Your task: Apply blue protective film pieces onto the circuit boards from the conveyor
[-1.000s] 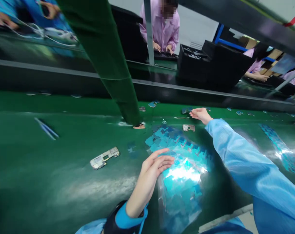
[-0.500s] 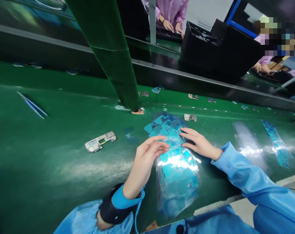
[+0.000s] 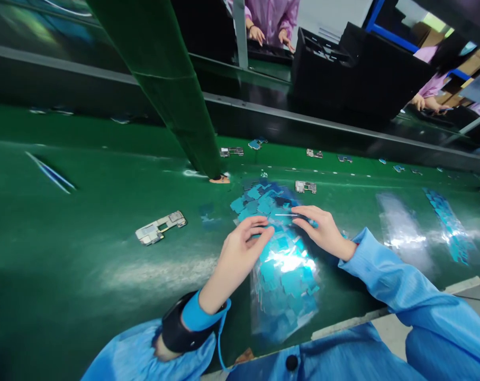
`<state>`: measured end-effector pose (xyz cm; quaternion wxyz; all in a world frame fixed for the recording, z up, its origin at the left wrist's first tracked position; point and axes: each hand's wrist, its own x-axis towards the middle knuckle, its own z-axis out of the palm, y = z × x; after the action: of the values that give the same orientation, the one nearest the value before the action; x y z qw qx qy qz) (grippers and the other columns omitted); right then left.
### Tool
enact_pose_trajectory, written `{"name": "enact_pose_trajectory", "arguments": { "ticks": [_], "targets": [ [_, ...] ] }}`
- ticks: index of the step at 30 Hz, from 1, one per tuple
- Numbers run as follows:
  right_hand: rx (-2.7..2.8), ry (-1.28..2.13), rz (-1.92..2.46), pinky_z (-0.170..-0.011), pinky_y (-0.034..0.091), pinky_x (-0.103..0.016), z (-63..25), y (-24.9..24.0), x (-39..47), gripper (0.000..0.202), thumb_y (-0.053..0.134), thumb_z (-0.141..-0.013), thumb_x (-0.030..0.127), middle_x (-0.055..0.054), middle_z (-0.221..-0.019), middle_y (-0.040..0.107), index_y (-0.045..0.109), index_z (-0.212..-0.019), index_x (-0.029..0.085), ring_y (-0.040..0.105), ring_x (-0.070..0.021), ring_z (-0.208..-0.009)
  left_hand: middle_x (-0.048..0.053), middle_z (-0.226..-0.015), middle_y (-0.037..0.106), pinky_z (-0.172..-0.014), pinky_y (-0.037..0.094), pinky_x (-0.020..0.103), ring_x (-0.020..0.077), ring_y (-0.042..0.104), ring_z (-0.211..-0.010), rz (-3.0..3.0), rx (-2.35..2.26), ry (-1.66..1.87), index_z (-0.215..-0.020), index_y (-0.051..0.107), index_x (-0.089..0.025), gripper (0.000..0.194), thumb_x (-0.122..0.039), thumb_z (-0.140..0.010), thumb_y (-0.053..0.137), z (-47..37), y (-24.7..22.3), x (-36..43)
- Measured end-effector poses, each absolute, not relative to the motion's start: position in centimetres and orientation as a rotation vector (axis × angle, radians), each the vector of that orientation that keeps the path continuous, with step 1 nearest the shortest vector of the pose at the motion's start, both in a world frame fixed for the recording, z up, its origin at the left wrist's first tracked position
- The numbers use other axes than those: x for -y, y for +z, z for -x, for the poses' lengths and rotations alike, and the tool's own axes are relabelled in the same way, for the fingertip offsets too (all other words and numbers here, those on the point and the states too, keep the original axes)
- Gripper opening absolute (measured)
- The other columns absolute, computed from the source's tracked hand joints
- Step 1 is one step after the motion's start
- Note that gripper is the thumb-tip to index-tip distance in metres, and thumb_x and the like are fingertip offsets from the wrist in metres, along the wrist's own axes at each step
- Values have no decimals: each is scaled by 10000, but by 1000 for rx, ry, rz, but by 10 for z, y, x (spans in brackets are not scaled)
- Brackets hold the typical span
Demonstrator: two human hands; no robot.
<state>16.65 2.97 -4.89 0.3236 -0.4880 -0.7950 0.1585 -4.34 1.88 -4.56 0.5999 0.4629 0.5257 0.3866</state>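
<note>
A stack of clear plastic sheets (image 3: pixel 275 317) covered in small blue film cut-outs lies on the green bench in front of me. My right hand (image 3: pixel 321 230) is over its upper right part, thumb and fingers pinching a thin sheet (image 3: pixel 284 214) seen edge-on as a pale line. Facing it, my left hand (image 3: pixel 242 254) hovers over the stack's left side, fingers curved and thumb apart, with nothing visible in it. A phone circuit board (image 3: pixel 160 227) lies to the left of my left hand. Whether the left fingertips touch the film is unclear.
Tweezers (image 3: pixel 51 172) lie far left. A slanted green post (image 3: pixel 172 90) meets the bench ahead. Beyond the stack is another circuit board (image 3: pixel 305 187), with several more along the green strip behind. More film sheets (image 3: pixel 452 227) are at right. Co-workers' hands (image 3: pixel 269 37) show across the bench.
My right fingers have gone from spread flat on the stack to pinching a thin sheet, now raised edge-on. My left thumb has parted from its fingers. The view has shifted slightly.
</note>
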Motion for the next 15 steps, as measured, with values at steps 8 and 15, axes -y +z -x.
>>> {"name": "enact_pose_trajectory", "arguments": {
  "ticks": [8,15],
  "targets": [
    [2106,382,1266,-1011,469,-431,-156,-34,-38,269,592,-889,271,-117,-1219,650,638,-1140,187,580,-238,-1172,71,-733,750,-672,575,371,250,729,-687,-1011,-1077,619,-857,608,-174,408,-480,-618,733,41,-36,-13],
    [2431,234,1013,-962,484,-347,-128,-27,20,370,524,-922,417,-125,-1157,664,605,-1160,146,584,-188,-1128,-33,-591,647,-381,410,195,144,617,-472,-974,-1106,714,-976,601,-174,472,-543,-706,716,55,-49,-2]
  ]
}}
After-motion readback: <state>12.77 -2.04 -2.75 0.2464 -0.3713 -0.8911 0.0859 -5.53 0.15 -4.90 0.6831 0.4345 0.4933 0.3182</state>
